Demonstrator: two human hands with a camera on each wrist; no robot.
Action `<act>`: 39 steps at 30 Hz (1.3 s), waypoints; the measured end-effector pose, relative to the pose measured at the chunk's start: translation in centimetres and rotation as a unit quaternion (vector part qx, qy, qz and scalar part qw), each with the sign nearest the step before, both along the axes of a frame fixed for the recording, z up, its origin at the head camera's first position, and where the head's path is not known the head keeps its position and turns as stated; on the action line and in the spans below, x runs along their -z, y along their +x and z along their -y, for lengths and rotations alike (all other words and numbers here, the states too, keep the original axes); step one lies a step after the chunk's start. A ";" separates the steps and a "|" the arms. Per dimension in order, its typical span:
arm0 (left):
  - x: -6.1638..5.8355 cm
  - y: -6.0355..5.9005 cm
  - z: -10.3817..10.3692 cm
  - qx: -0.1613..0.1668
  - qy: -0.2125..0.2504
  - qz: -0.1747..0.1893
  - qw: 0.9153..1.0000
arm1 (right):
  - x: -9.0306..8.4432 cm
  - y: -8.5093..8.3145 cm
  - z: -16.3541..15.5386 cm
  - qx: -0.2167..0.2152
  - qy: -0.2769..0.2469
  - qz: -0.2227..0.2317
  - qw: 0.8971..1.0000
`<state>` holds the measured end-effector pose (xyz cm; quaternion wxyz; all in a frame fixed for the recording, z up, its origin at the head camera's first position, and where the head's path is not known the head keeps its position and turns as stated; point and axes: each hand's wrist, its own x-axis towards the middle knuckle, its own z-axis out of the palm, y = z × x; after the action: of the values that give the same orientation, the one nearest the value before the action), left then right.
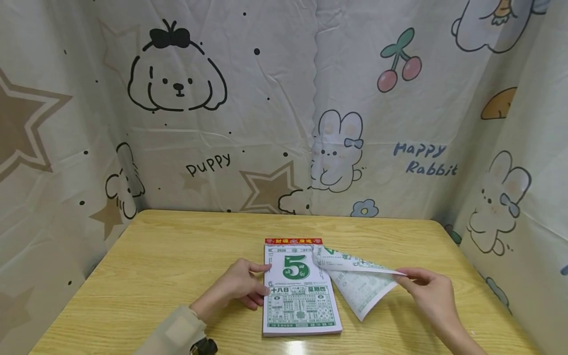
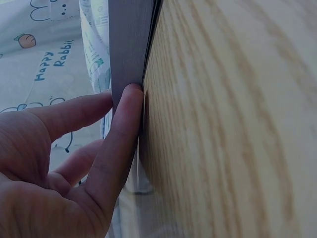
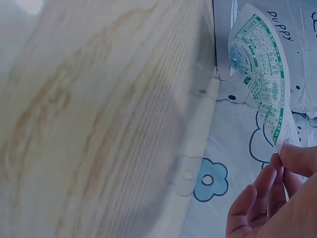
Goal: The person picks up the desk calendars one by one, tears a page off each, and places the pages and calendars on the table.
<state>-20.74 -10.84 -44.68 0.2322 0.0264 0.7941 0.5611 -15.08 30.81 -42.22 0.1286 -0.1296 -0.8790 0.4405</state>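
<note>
A thick tear-off calendar [image 1: 298,308] with a red top strip lies on the table, showing a large green 5. One thin printed page [image 1: 364,291] is lifted and twisted out to the calendar's right, and its upper end still meets the pad near the red strip. My right hand [image 1: 428,291] pinches that page's outer corner between thumb and fingers; the right wrist view shows the page [image 3: 265,79] curving up from the pinch. Against the pad's left side rests my left hand [image 1: 241,283]. Its extended fingertips [image 2: 130,96] touch the thick edge in the left wrist view.
A light wood-grain table [image 1: 177,241] lies under the calendar. Printed cloth [image 1: 248,123] with cartoon animals hangs behind the table and along both sides. A dark watch-like object [image 1: 204,346] sits near the left sleeve [image 1: 173,330].
</note>
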 end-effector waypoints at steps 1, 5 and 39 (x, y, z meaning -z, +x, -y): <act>0.0 0.0 0.0 0.000 0.000 -0.001 1.000 | 0.0 0.0 -0.1 0.003 -0.004 0.007 1.000; 0.0 0.0 0.0 0.001 -0.001 -0.003 1.000 | 0.0 0.0 -0.2 0.006 -0.009 0.022 1.000; -0.2 -0.1 -0.2 -0.006 -0.006 0.005 1.000 | -0.1 0.3 -1.4 0.010 -0.021 0.035 0.999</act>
<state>-20.81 -10.65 -44.49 0.2327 0.0179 0.7962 0.5582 -14.74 32.22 -42.15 0.0995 -0.1561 -0.8723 0.4525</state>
